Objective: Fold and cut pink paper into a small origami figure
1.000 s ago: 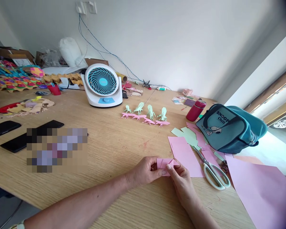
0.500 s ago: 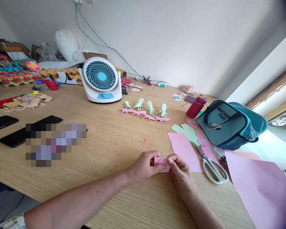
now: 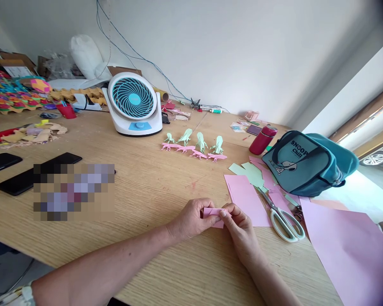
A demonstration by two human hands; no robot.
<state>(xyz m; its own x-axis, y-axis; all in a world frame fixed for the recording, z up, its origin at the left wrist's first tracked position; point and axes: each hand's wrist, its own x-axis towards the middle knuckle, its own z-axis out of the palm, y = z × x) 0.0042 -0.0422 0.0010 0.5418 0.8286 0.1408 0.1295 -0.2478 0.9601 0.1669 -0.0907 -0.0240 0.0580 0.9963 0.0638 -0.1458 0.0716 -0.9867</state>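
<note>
Between my two hands is a small folded piece of pink paper (image 3: 217, 224) with a crease near its top. My left hand (image 3: 196, 217) pinches its left side, thumb in front and fingers curled behind. My right hand (image 3: 241, 227) grips the right side, its thumb pressed on the upper edge. Just beyond my right hand lie pink paper sheets (image 3: 244, 195), with white-handled scissors (image 3: 282, 219) to their right. Farther back, several folded green paper figures (image 3: 201, 142) stand behind a row of pink ones (image 3: 198, 154).
A white and blue fan (image 3: 134, 102) stands at the back. At the right are a red bottle (image 3: 263, 139), a teal bag (image 3: 301, 163), green paper scraps (image 3: 250, 173) and a large pink sheet (image 3: 347, 242). Black flat objects (image 3: 38, 173) lie at the left.
The view has shifted slightly, so things appear a little higher. Both hands still hold the pink paper, and my right thumb has moved slightly left along its upper edge.
</note>
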